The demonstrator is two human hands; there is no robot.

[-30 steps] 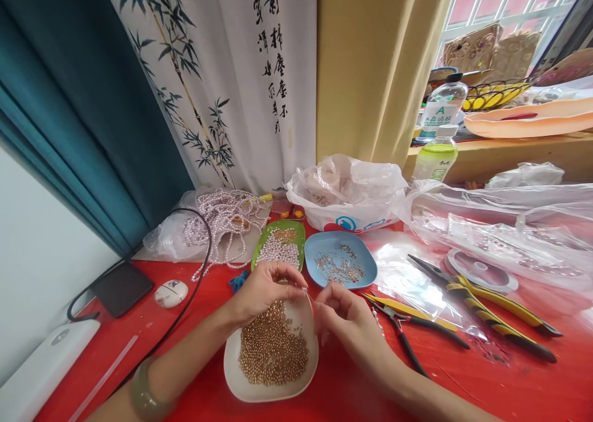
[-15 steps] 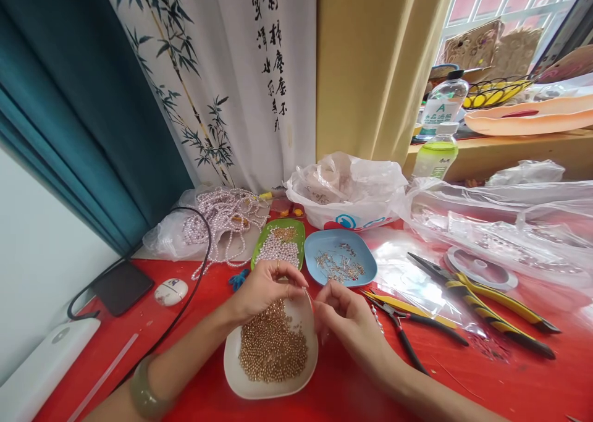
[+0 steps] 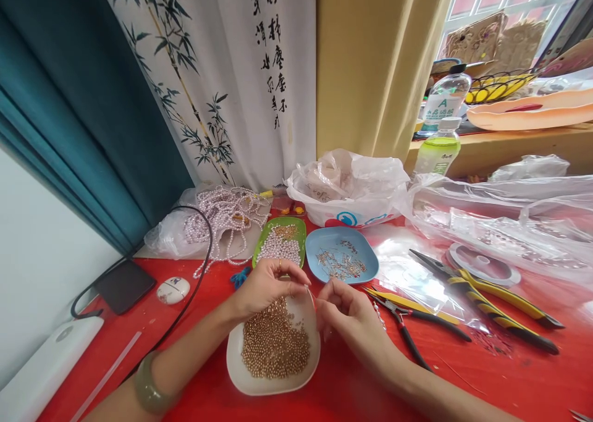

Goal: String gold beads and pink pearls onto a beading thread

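Left hand [image 3: 274, 288] and right hand [image 3: 346, 314], both in a fingertip pinch on a thin strand [image 3: 311, 296] near the white dish [image 3: 236, 361].

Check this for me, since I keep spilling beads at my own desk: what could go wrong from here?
The left hand is partly over the white dish of loose gold beads, so a knock could tip it and scatter them. What looks like a thin strand between that hand and the right hand might slip and be lost among the beads. The red-and-black pliers lie close beside the right hand, so a sideways move might bump them.
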